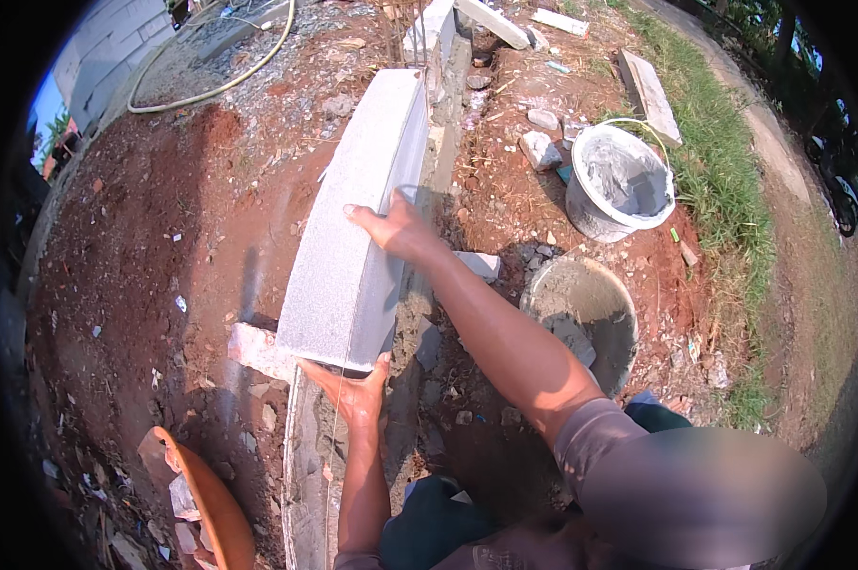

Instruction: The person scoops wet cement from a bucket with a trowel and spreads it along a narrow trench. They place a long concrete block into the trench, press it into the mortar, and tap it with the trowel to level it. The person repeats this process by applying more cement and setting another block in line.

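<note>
A long white lightweight block (pixel 339 247) lies lengthwise above a narrow mortar-covered footing (pixel 305 456) in the middle of the view. My right hand (pixel 396 228) grips the block partway along its top and right side, thumb across the upper face. Beneath the block's near end, my left hand (pixel 353 389) holds it with fingers spread to both corners. A thin string (pixel 337 418) runs along the footing past my left wrist and the block. At the left of that end sits a broken pale piece of block (pixel 253 347), partly under it.
At right stand a white bucket (pixel 619 180) of grey paste and a tub (pixel 600 304) of mortar. An orange curved container (pixel 210 503) with rubble is lower left. Rebar (pixel 415 43) rises beyond the block. A hose (pixel 201 100), rubble, a plank (pixel 648 90) and grass (pixel 733 209) lie around.
</note>
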`<action>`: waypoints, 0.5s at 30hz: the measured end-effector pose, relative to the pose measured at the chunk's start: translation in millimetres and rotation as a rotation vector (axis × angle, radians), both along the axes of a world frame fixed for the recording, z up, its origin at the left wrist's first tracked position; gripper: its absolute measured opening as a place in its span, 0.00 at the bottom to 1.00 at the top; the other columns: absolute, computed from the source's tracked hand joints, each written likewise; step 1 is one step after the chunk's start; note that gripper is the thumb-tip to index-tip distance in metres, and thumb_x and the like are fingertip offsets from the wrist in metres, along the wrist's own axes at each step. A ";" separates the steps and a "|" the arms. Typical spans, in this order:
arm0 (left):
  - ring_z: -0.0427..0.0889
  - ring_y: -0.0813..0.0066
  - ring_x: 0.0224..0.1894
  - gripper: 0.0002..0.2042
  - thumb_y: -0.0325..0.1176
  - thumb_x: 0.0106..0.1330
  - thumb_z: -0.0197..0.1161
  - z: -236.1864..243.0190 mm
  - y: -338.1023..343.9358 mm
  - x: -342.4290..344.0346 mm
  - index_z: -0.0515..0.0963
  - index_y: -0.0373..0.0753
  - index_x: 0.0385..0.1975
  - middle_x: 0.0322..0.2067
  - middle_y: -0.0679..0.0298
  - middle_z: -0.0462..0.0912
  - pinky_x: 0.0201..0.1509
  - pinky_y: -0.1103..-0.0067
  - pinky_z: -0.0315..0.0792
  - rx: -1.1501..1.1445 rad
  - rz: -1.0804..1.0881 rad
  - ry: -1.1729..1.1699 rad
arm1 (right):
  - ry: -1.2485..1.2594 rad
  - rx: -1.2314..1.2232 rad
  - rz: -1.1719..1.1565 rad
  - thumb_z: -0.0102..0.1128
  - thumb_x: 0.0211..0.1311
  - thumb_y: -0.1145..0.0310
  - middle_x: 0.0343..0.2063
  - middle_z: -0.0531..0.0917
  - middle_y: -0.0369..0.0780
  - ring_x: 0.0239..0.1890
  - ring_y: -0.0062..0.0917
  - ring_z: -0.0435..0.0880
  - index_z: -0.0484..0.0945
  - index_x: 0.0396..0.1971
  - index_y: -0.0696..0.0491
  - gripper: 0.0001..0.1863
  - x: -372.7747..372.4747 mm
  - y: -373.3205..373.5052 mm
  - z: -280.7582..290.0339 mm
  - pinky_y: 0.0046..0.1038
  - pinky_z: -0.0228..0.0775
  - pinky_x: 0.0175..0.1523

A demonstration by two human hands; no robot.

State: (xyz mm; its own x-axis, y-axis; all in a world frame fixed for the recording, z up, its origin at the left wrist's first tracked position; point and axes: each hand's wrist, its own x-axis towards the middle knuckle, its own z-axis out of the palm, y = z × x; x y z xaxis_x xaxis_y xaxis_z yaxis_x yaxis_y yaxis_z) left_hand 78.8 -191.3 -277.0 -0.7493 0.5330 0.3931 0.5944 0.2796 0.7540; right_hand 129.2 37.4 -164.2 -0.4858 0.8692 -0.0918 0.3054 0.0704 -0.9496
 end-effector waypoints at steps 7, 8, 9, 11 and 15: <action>0.46 0.56 0.66 0.59 0.30 0.46 0.73 5.4 3.0 9.1 0.26 0.34 0.66 0.65 0.44 0.42 0.68 0.66 0.43 0.163 -0.153 -0.106 | -0.008 -0.071 0.039 0.53 0.51 0.36 0.65 0.46 0.59 0.66 0.50 0.52 0.36 0.64 0.68 0.58 11.2 -7.1 6.3 0.36 0.49 0.68; 0.48 0.56 0.66 0.58 0.31 0.47 0.73 3.9 4.9 11.1 0.28 0.33 0.66 0.65 0.44 0.43 0.68 0.66 0.44 0.157 -0.153 -0.084 | -0.021 -0.071 0.050 0.51 0.52 0.36 0.65 0.46 0.59 0.66 0.49 0.52 0.37 0.64 0.68 0.58 14.4 -4.5 6.2 0.36 0.49 0.68; 0.49 0.56 0.66 0.57 0.31 0.47 0.73 4.5 3.8 9.8 0.30 0.33 0.66 0.65 0.44 0.45 0.68 0.66 0.44 0.151 -0.146 -0.057 | -0.030 -0.069 0.070 0.50 0.53 0.36 0.65 0.46 0.58 0.66 0.49 0.53 0.39 0.64 0.68 0.57 16.1 -4.8 9.8 0.36 0.48 0.68; 0.54 0.57 0.63 0.52 0.35 0.48 0.74 0.1 -1.4 4.9 0.38 0.31 0.65 0.62 0.45 0.51 0.67 0.65 0.47 0.076 -0.147 -0.138 | 0.099 -0.028 0.046 0.48 0.55 0.35 0.64 0.48 0.59 0.66 0.48 0.53 0.44 0.63 0.69 0.54 33.5 6.6 8.9 0.36 0.48 0.68; 0.55 0.56 0.64 0.54 0.44 0.47 0.74 16.9 -22.6 -1.6 0.39 0.34 0.66 0.63 0.46 0.51 0.67 0.64 0.50 -0.021 -0.175 -0.176 | 0.134 0.069 -0.001 0.48 0.54 0.33 0.56 0.67 0.59 0.61 0.46 0.65 0.62 0.56 0.69 0.50 93.2 46.9 6.9 0.37 0.56 0.64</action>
State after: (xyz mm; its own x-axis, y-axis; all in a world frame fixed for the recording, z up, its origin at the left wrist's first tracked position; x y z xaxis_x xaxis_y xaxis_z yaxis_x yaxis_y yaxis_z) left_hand 77.2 -213.9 -260.1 -0.7005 0.6675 0.2524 0.4953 0.2001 0.8454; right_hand 222.4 84.3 -157.3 -0.4885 0.8719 0.0337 0.1763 0.1364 -0.9748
